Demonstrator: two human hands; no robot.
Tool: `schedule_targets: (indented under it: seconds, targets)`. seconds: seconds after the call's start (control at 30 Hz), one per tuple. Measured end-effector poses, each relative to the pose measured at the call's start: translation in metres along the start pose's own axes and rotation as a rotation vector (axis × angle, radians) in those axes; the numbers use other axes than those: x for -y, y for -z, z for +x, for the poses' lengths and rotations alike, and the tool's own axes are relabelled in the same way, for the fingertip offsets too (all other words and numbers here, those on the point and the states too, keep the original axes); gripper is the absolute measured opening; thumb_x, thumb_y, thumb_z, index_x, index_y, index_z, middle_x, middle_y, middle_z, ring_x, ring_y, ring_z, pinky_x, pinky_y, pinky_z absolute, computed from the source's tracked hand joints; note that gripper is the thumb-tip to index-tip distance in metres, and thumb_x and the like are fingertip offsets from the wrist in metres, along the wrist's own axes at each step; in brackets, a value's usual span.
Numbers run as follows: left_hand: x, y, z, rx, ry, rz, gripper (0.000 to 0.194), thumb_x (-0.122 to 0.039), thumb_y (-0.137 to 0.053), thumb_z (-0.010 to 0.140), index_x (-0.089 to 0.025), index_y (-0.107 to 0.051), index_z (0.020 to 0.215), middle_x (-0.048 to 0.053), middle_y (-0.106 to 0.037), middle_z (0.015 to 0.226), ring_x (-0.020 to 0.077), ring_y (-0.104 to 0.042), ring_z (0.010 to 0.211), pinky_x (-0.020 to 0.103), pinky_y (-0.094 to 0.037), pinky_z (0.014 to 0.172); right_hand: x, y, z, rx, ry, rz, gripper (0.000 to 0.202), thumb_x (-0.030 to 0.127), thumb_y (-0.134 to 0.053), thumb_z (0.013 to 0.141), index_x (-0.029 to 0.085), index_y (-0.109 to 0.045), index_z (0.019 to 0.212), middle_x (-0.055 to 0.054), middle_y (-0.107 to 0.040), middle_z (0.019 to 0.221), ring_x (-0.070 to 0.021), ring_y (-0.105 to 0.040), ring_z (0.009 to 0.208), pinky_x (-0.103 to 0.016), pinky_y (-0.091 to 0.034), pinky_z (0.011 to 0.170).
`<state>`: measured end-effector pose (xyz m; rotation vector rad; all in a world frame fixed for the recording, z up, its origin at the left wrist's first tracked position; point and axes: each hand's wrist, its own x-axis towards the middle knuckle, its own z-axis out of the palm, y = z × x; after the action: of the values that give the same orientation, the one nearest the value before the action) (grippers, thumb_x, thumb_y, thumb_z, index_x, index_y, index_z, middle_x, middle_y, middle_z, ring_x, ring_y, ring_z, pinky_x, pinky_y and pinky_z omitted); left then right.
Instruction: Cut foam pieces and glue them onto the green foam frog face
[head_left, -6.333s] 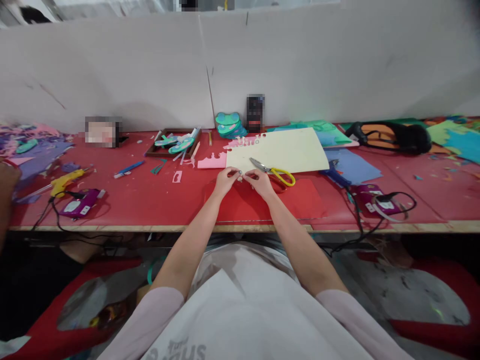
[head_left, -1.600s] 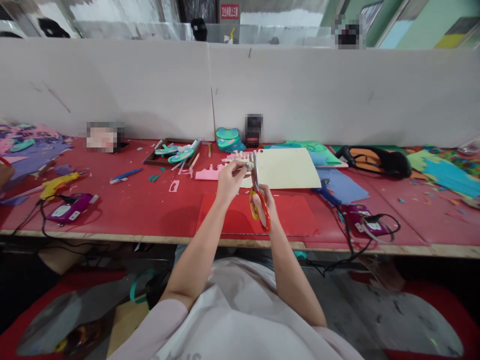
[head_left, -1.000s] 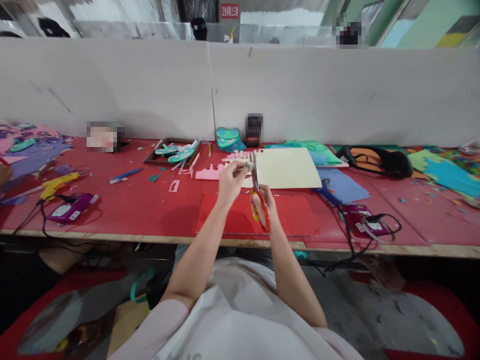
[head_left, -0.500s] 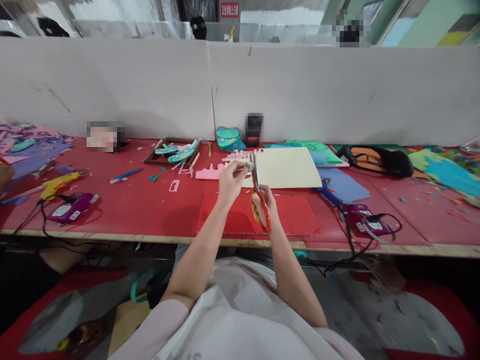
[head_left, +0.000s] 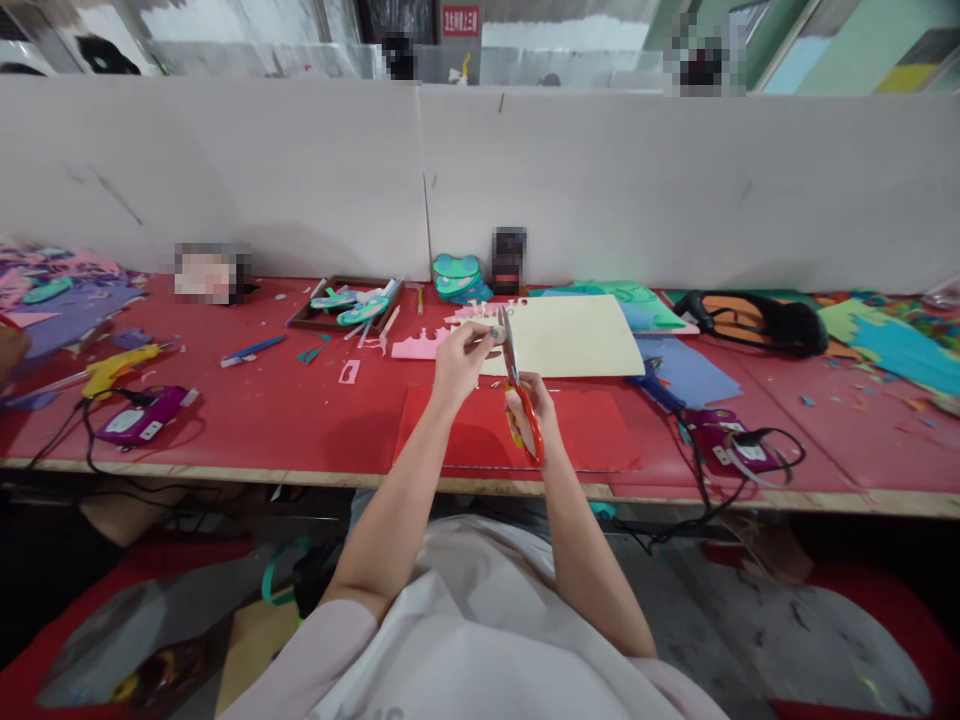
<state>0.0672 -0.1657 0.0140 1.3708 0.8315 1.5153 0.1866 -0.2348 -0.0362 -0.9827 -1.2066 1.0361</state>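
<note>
My right hand (head_left: 534, 405) is closed on the handles of red-and-yellow scissors (head_left: 532, 430), whose blades point up and away from me. To their left, my left hand (head_left: 461, 362) pinches a small pale piece (head_left: 496, 335) between thumb and fingertips, right beside the blades. Its exact shape is too small to make out. Both hands are raised over the work surface. Behind them lies a cream sheet (head_left: 581, 335), with pink cut foam (head_left: 420, 345) at its left. A bright red sheet (head_left: 585, 425) lies beneath my right hand near the table edge.
On the red table (head_left: 300, 430) are a tray (head_left: 307, 318) of green cut shapes, stacked frog shapes (head_left: 457, 278), a yellow glue gun (head_left: 120, 368), a blue glue gun (head_left: 656, 385), purple boxes with cables (head_left: 142, 415) and a blue pen (head_left: 255, 349). Another person's hand shows at far left.
The scissors have tilted slightly and their handles have shifted a little to the right. My left hand has moved slightly left, still pinching the small piece.
</note>
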Motion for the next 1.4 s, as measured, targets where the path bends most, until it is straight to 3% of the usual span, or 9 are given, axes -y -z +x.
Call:
schedule_targets:
  seconds: [0.37, 0.87, 1.4]
  targets:
    - [0.002, 0.002, 0.001, 0.020, 0.022, -0.043, 0.019, -0.035, -0.069, 0.073, -0.018, -0.060, 0.075, 0.002, -0.067, 0.079, 0.0135, -0.067, 0.076, 0.031, -0.062, 0.071, 0.002, 0.002, -0.001, -0.008, 0.013, -0.029, 0.038, 0.055, -0.064, 0.077, 0.024, -0.048, 0.092, 0.006, -0.043, 0.065, -0.0063, -0.035, 0.046, -0.020, -0.028, 0.041]
    - [0.002, 0.016, 0.004, 0.143, 0.025, -0.020, 0.026, -0.040, -0.071, 0.073, -0.017, -0.062, 0.079, 0.004, -0.070, 0.089, 0.0165, -0.069, 0.084, 0.035, -0.061, 0.078, 0.004, 0.017, -0.001, 0.165, 0.043, -0.072, 0.043, 0.062, -0.053, 0.082, 0.026, -0.046, 0.103, 0.004, -0.045, 0.071, -0.0071, -0.034, 0.047, -0.021, -0.030, 0.042]
    - [0.004, 0.017, 0.003, 0.167, -0.012, 0.030, 0.022, -0.038, -0.070, 0.075, -0.017, -0.065, 0.080, 0.006, -0.071, 0.097, 0.0142, -0.068, 0.084, 0.033, -0.059, 0.082, 0.006, 0.015, -0.004, 0.113, 0.009, -0.071, 0.038, 0.058, -0.057, 0.082, 0.026, -0.047, 0.099, 0.005, -0.041, 0.067, -0.0074, -0.033, 0.047, -0.022, -0.027, 0.043]
